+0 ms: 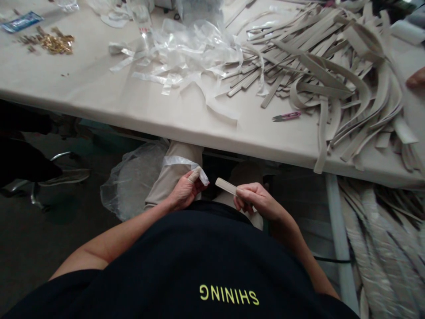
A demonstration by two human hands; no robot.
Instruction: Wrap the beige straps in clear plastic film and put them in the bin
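Note:
My left hand (186, 189) is closed over my lap, pinching the end of a white backing strip (179, 161) that trails across my left thigh. A bandage-like wrap circles one of its fingers. To the right, my right hand (254, 198) grips a flat beige strap (226, 186) with a rounded end and stitched-looking edges. The strap's free end points left toward my left hand, with a small gap between them. Its other end is hidden by my fingers.
A large pile of beige straps (318, 66) covers the table's right side. Pink-handled thread snips (287, 116) lie near it. Crumpled clear strips (195, 48) and gold-coloured metal bits (56, 42) sit further left. Another person's hand (416, 78) shows at the right edge.

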